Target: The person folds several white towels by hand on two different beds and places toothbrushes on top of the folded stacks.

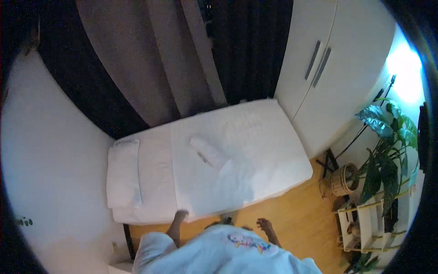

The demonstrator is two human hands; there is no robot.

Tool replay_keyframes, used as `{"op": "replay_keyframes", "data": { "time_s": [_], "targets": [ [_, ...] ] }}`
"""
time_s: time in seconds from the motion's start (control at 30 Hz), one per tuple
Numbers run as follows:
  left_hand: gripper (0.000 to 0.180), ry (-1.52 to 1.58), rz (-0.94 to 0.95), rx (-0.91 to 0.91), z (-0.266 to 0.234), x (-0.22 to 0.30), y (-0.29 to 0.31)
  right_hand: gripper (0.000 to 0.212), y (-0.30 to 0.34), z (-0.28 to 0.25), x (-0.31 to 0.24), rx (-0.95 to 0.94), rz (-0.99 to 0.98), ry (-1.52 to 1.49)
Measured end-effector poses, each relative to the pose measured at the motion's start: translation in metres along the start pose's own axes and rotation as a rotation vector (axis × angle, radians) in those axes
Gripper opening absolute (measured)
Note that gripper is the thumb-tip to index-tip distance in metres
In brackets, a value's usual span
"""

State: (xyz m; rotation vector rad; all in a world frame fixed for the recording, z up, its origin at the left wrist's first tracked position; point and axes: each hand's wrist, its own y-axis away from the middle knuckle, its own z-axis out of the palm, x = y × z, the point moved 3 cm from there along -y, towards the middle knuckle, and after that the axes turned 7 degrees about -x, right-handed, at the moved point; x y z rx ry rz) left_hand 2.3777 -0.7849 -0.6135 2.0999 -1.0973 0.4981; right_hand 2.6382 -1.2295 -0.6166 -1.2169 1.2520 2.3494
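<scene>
A bed (269,137) with white bedding stretches across the middle in front of me. On it lies a white rolled bundle (210,153), with a small dark mark on its side; whether it is cloth or something wrapped I cannot tell. A white pillow (124,173) rests at the bed's left end. My left hand (181,214) is at the near edge of the bed, against the bedding, its fingers too dark and blurred to make out. Off to the right, my right hand (264,224) hangs over the floor, apart from the bed, fingers loosely bent and spread, holding nothing.
Grey and black curtains (150,59) hang behind the bed. A white wardrobe (319,91) stands at its right end. Farther right are a leafy plant (383,160), a wicker basket (343,180), a white shelf rack (369,223) and a bright lamp (404,68). Wooden floor (296,208) borders the bed.
</scene>
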Motion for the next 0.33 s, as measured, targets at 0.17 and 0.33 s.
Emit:
{"op": "replay_keyframes", "data": {
  "time_s": [0.17,0.33],
  "targets": [
    [0.031,1.110,0.089,0.075,-0.065,0.065,-0.077,0.027,0.000,-0.006,-0.033,0.139,0.219,0.281],
    [0.030,1.116,0.032,0.222,-0.040,0.092,-0.093,0.029,-0.013,-0.067,-0.078,0.170,0.318,0.402]
  ]
}}
